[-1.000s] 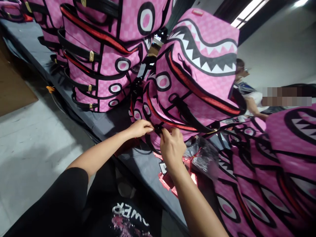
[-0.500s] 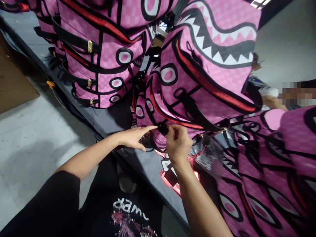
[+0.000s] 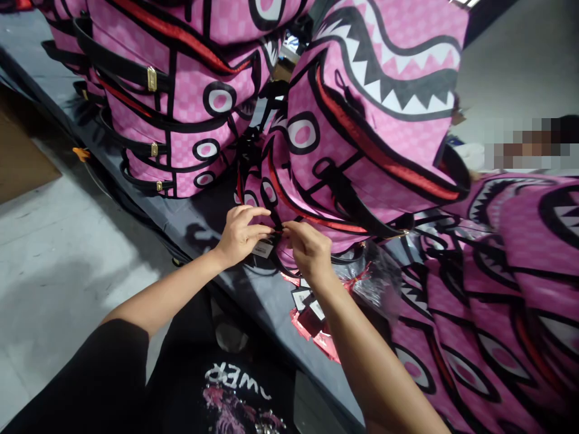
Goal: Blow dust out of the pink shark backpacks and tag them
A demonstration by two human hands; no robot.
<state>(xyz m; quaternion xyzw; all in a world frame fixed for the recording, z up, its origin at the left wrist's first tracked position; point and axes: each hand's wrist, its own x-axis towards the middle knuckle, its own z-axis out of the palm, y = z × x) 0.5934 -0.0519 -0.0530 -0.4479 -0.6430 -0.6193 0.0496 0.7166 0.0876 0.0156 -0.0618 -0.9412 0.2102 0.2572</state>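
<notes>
A pink checked backpack (image 3: 316, 241) with black trim, red zip edging and printed eyes lies in front of me, below a larger matching bag (image 3: 393, 144). My left hand (image 3: 242, 235) is at its near left side, thumb and a fingertip pinched at a thin dark cord, another finger stretched above. My right hand (image 3: 310, 250) pinches at the same spot, its fingertips nearly touching the left ones. Below the left fingertips hangs a hang tag (image 3: 262, 249) with a white label. The exact cord attachment is hidden by the fingers.
Stacked pink bags (image 3: 145, 120) stand at left, and more pink bags (image 3: 470, 313) lie at right. Red and black tags (image 3: 312, 313) and clear plastic (image 3: 377, 277) lie on the grey tabletop (image 3: 278, 328). Another person (image 3: 527, 144) is at far right.
My left hand has turned from flat and stretched to pinching, close to the right. The hang tag now shows below it. My right hand has shifted slightly left; the view has shifted too.
</notes>
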